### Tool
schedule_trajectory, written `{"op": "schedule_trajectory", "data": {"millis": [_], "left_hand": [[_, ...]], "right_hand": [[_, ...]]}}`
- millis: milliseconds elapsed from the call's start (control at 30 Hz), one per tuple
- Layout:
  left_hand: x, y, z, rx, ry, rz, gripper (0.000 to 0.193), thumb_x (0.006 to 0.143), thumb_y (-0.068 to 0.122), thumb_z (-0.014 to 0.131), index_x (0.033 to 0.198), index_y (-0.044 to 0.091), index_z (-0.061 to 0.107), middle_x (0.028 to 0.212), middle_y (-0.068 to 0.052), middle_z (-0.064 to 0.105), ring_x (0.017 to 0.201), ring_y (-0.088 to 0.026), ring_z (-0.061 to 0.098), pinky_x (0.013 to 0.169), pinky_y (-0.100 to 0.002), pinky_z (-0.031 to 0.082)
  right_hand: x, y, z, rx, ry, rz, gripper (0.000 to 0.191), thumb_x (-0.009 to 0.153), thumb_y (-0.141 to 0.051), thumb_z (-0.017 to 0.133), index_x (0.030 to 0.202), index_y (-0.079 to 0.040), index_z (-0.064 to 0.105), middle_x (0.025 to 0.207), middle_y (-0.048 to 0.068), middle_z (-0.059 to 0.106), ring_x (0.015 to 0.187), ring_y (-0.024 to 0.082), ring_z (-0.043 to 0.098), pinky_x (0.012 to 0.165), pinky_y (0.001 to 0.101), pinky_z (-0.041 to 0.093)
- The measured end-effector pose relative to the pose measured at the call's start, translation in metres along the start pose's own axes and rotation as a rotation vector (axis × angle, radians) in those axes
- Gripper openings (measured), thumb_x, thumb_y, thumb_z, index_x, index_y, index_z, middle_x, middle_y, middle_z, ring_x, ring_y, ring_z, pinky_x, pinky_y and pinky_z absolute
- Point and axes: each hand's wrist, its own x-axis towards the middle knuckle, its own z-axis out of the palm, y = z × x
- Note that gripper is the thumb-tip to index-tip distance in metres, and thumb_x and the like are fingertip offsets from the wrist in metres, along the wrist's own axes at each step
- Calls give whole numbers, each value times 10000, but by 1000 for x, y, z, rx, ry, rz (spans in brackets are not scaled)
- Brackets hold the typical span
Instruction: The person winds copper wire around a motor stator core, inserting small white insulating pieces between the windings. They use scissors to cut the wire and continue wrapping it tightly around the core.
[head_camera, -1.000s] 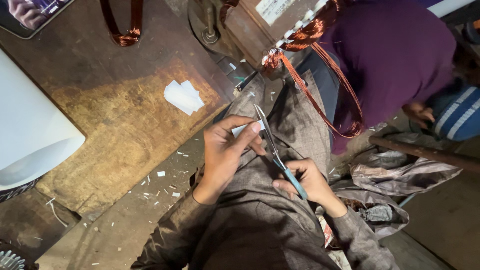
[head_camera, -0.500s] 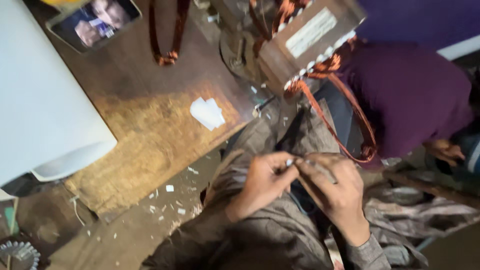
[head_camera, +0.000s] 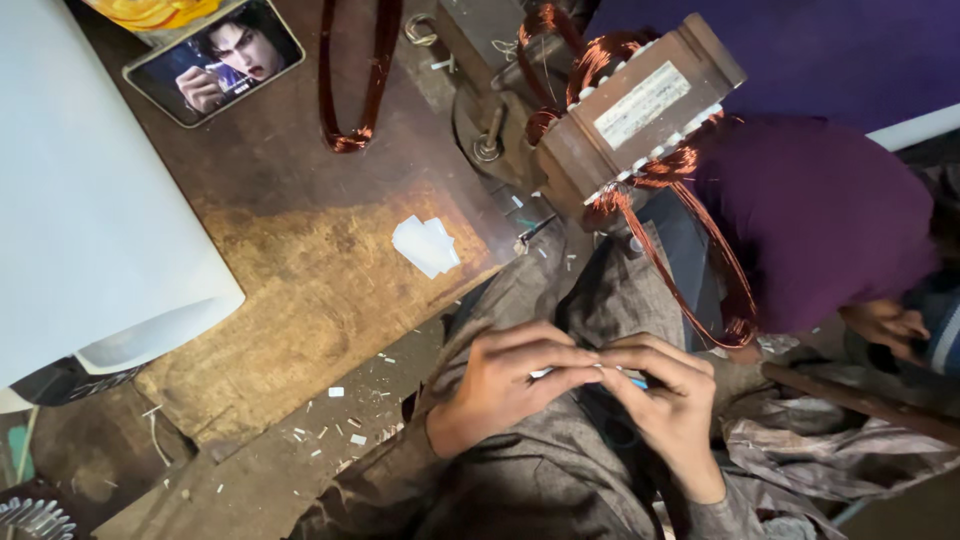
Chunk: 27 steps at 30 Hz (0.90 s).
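Observation:
My left hand (head_camera: 505, 385) and my right hand (head_camera: 665, 410) meet fingertip to fingertip over my lap, which is covered in grey-brown cloth. Both pinch a small white strip (head_camera: 592, 368) between thumbs and forefingers. A bit of blue (head_camera: 636, 381) shows under my right fingers; what it belongs to is hidden. Just beyond my hands, a brown stator block (head_camera: 640, 105) wound with copper wire rests at the edge of the workbench. A long loop of copper wire (head_camera: 715, 290) hangs down from it.
The worn wooden workbench (head_camera: 300, 290) carries folded white paper pieces (head_camera: 425, 245), a copper wire loop (head_camera: 350, 90), a phone with a lit screen (head_camera: 215, 58) and a large white rolled sheet (head_camera: 90, 210). Paper snippets litter the floor. A person in purple (head_camera: 820, 220) sits at right.
My hands have come together. The scissors that my right hand held upright a second ago are out of sight. The view has shifted toward the bench, showing the phone and stator.

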Motion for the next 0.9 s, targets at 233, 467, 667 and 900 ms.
{"op": "schedule_trajectory", "data": {"millis": [233,467,667,900], "left_hand": [[2,-1,4,-90,118,-69,117,898,79,828,978,44,750,937,-73,726,790,-147,727,686,-263,574],[1,-7,-2,-206,159,-176,79,894,15,803,941,22,739,912,-59,716,761,-113,696,676,-246,551],[-6,-17,5,-454,273,-296,48,955,-47,742,964,-21,703,962,-87,680,749,-119,690,665,-245,545],[1,-16,3,-619,269,-353,246,982,44,659,1213,-40,645,1054,-91,672,818,-132,695,742,-248,547]], "right_hand": [[1,-9,9,120,60,115,110,822,33,776,913,44,717,882,80,711,781,120,656,693,228,510],[9,-19,17,74,131,89,134,779,40,827,859,54,720,822,90,722,723,123,656,659,238,502],[13,-29,25,204,190,259,74,826,16,811,848,37,743,770,81,741,687,118,691,653,248,534],[38,-61,-2,-262,322,-213,138,858,-23,843,947,10,743,933,98,738,824,202,727,768,266,563]]}}
